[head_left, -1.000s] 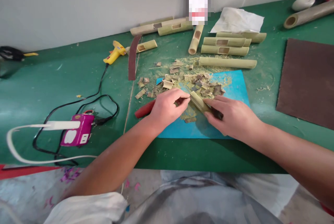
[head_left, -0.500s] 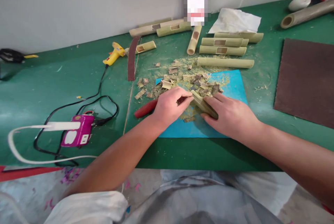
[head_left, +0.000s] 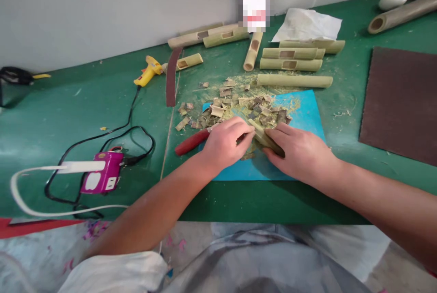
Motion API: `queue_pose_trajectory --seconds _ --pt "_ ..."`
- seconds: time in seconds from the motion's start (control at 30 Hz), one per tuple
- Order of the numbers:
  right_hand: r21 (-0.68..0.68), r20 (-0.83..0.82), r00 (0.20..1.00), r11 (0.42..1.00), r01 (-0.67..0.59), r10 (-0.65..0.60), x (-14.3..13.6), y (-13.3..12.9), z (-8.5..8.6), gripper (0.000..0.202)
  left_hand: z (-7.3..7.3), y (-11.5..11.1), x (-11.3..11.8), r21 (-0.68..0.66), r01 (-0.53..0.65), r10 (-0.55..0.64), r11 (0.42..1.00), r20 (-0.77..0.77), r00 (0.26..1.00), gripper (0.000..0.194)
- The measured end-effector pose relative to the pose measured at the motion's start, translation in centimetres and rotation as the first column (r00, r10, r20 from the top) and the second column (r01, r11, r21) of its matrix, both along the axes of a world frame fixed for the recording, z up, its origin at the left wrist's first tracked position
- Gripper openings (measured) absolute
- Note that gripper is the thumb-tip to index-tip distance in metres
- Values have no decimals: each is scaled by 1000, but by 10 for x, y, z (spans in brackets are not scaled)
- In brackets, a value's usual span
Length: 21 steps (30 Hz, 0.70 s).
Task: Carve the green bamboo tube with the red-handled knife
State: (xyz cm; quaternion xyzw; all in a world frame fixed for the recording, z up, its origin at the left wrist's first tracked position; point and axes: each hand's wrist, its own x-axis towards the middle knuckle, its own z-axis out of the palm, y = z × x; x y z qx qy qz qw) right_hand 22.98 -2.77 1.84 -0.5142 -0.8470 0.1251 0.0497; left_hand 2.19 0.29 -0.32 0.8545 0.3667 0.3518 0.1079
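My right hand [head_left: 298, 151] is wrapped round a short pale-green bamboo tube [head_left: 261, 135], which slants with its far end toward the upper left. At that tube's left edge, my left hand [head_left: 229, 142] has its thumb and fingers pinched together. Whatever lies between those fingertips is too small or hidden to make out. Both hands are low over a blue sheet [head_left: 239, 174] strewn with bamboo chips [head_left: 262, 108] and yellowish dust. A red handle [head_left: 192, 142] sticks out from behind my left hand; its other end is covered.
Several bamboo tubes, some with cut windows [head_left: 290, 64], lie behind the sheet beside white paper [head_left: 307, 25]. Leftward are a dark-red strip [head_left: 171, 79], a yellow glue gun [head_left: 149, 72], its cable and a purple power socket [head_left: 102, 172]. At right lies a brown sheet [head_left: 399, 106].
My left fingertips have slid slightly down along the edge of the bamboo tube, toward me. My right hand keeps its hold, almost unmoved. The view has shifted a little.
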Motion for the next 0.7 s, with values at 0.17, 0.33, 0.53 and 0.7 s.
queue_pose_trajectory --seconds 0.17,0.33,0.53,0.7 --pt "-11 14 1000 1000 4 -3 -1 0 0 30 0 1 2 59 -31 34 998 -45 998 17" --pt "-9 8 1000 1000 4 -4 -1 0 -1 30 1 0 4 37 13 -11 999 -64 998 15" --pt "-16 10 1000 1000 0 1 -1 -1 -1 30 3 0 4 12 17 -16 1000 -67 998 15" --pt "-13 17 1000 1000 3 -3 -1 -1 0 29 3 -1 4 27 -40 42 999 -87 995 19"
